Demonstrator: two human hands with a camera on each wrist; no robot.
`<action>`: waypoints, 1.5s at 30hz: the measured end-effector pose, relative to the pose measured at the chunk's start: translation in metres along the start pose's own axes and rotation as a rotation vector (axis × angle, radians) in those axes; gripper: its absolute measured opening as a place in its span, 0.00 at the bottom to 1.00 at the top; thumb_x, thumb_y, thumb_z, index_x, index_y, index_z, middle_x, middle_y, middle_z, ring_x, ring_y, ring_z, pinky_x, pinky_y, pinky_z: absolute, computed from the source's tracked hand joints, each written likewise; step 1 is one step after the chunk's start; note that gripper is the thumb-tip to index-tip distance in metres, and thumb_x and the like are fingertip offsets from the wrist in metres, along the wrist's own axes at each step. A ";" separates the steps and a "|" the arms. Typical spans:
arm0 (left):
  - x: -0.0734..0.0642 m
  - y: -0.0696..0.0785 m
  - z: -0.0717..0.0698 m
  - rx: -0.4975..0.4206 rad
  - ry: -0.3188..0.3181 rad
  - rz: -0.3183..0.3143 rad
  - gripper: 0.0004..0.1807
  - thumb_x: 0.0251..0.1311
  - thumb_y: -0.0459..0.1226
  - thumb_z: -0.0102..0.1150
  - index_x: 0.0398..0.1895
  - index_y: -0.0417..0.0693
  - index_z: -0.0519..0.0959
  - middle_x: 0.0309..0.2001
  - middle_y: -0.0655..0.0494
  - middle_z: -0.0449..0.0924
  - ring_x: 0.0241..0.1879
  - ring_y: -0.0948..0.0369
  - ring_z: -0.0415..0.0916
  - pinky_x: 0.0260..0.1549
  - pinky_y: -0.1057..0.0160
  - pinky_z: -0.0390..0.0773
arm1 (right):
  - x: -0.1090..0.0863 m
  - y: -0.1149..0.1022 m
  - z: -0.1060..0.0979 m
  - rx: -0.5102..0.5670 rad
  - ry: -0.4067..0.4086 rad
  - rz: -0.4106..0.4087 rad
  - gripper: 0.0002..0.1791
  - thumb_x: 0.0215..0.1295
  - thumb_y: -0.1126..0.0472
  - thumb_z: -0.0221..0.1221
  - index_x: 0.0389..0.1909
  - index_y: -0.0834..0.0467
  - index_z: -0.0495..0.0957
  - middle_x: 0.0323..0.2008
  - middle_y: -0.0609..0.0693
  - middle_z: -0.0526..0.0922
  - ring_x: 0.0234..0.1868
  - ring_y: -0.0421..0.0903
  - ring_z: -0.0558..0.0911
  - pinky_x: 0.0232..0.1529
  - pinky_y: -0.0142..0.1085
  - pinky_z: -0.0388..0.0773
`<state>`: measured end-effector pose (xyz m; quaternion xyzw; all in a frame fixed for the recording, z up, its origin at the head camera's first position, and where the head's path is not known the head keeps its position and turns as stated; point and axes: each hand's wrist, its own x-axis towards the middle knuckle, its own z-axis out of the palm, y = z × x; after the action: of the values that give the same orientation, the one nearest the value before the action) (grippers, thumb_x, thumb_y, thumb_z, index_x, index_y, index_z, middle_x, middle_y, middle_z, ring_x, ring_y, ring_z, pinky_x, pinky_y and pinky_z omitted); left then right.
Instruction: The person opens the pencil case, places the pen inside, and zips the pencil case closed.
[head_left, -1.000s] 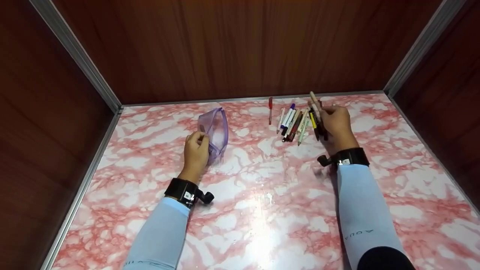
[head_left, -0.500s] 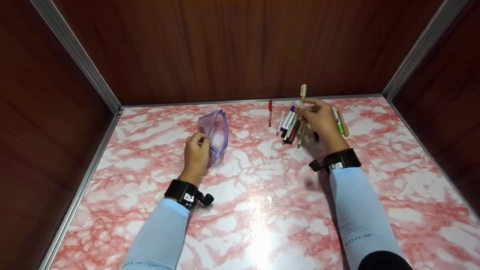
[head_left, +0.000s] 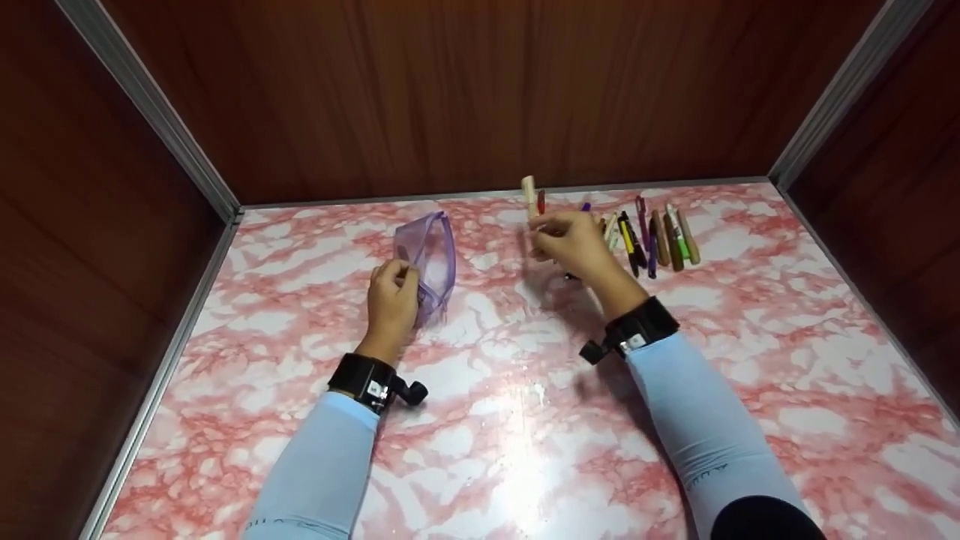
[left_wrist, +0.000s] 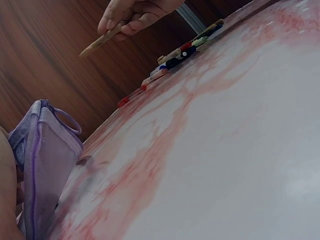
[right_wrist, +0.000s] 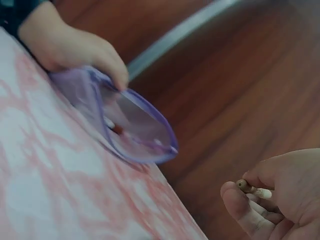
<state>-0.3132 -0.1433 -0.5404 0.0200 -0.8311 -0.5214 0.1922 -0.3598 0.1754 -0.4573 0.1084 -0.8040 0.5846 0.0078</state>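
Observation:
My left hand (head_left: 394, 296) grips the near side of a see-through purple pencil pouch (head_left: 415, 234), which stands with its zipped mouth spread toward the right. In the right wrist view, something with a white and reddish-brown end (right_wrist: 116, 128) shows inside the pouch. My right hand (head_left: 576, 241) pinches a beige pen (head_left: 529, 193) between thumb and fingers, raised above the table between the pouch and the pens. From the left wrist view, the beige pen (left_wrist: 95, 47) tilts with its lower end toward the pouch.
Several pens and markers (head_left: 679, 238) lie side by side at the back right, some hidden behind my right hand. A red pen (head_left: 541, 201) lies by the back edge. Wooden panels (head_left: 480, 97) with metal edging enclose the marbled table (head_left: 480, 420).
My right hand has lifted the beige pen from the pens at the back right and carried it left toward the pouch. My left hand keeps its hold on the pouch.

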 end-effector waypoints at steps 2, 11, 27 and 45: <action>0.000 0.001 -0.001 0.004 0.008 0.003 0.12 0.79 0.39 0.60 0.47 0.38 0.86 0.50 0.40 0.83 0.54 0.47 0.78 0.57 0.49 0.82 | -0.003 -0.005 0.012 0.004 -0.044 -0.007 0.15 0.77 0.72 0.67 0.60 0.70 0.88 0.51 0.75 0.90 0.32 0.38 0.90 0.41 0.34 0.93; 0.004 0.004 0.011 -0.025 0.021 0.027 0.12 0.78 0.38 0.60 0.46 0.37 0.87 0.50 0.40 0.85 0.54 0.46 0.79 0.58 0.50 0.82 | -0.005 -0.014 0.062 -0.051 -0.179 -0.045 0.13 0.75 0.69 0.70 0.57 0.63 0.91 0.47 0.68 0.93 0.39 0.51 0.93 0.47 0.47 0.95; -0.002 0.000 0.016 -0.072 0.069 0.018 0.10 0.78 0.37 0.60 0.43 0.38 0.86 0.45 0.42 0.83 0.48 0.48 0.78 0.52 0.54 0.79 | 0.004 -0.014 0.129 -0.216 -0.266 -0.117 0.10 0.74 0.68 0.71 0.51 0.66 0.92 0.45 0.63 0.94 0.39 0.44 0.91 0.37 0.27 0.83; -0.002 -0.002 0.015 -0.094 0.098 -0.006 0.09 0.77 0.36 0.61 0.41 0.39 0.85 0.41 0.47 0.80 0.46 0.53 0.76 0.51 0.58 0.76 | 0.009 0.002 0.111 -0.326 -0.288 -0.166 0.12 0.77 0.64 0.70 0.55 0.64 0.92 0.51 0.59 0.96 0.50 0.55 0.94 0.54 0.42 0.92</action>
<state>-0.3167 -0.1308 -0.5485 0.0391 -0.7953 -0.5588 0.2319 -0.3560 0.0704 -0.4932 0.2538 -0.8689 0.4230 -0.0419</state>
